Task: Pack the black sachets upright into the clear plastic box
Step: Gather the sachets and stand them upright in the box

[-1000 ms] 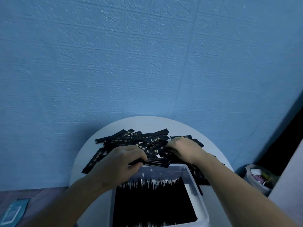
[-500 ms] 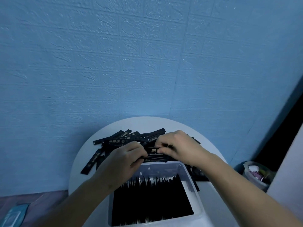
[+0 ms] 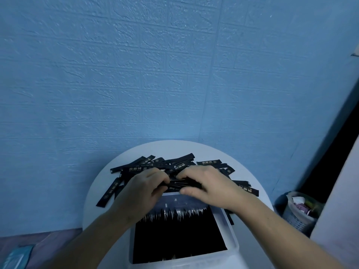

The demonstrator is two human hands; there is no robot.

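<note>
No text is legible. The loose black sachets on the tabletop carry pale printing: a short row of block-like characters and a small round emblem. It shows most plainly on the leftmost sachet. Every character is too small and blurred to read, and no brand, number or sign can be made out.

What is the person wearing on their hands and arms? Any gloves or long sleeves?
Nothing at all. The left hand and the right hand have no gloves. The forearms are uncovered as far as the picture shows them, with no sleeve, watch or bracelet in view. No ring shows on the fingers, though the light is dim.
</note>
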